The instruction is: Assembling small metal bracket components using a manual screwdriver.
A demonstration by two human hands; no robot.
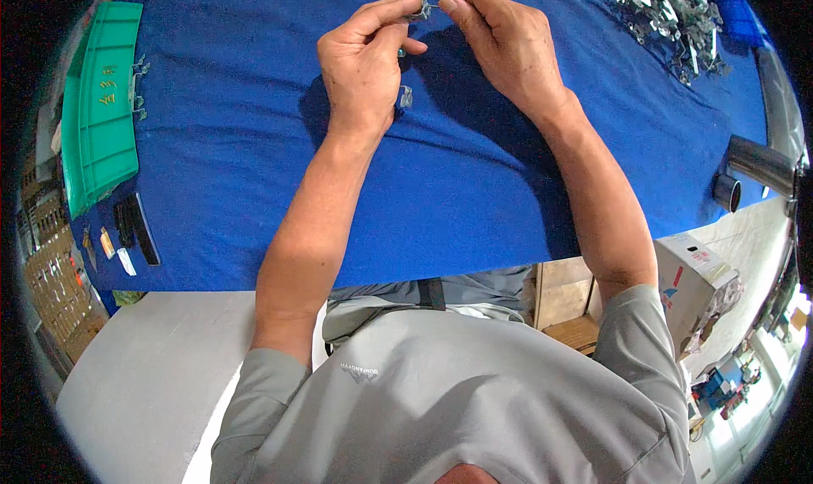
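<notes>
At the far middle of the blue cloth, my left hand (360, 67) pinches a small shiny metal clip-like part (421, 11) between thumb and fingertips. My right hand (518, 48) is closed in a pinch on a thin metal pin (435, 6), whose other end meets the clip-like part. Whether the pin sits inside that part is too small to tell. Another small metal piece (406, 97) lies on the cloth beside my left wrist. A tiny teal spot shows by my left fingers, mostly hidden.
A heap of metal parts (673, 27) lies far right. Leftward is a green plastic tray (102, 120) with a few metal pieces (139, 88) along its edge. A dark strip-like object (140, 228) lies near left. A metal cylinder (758, 164) stands out at the right edge; a carton (690, 281) is below.
</notes>
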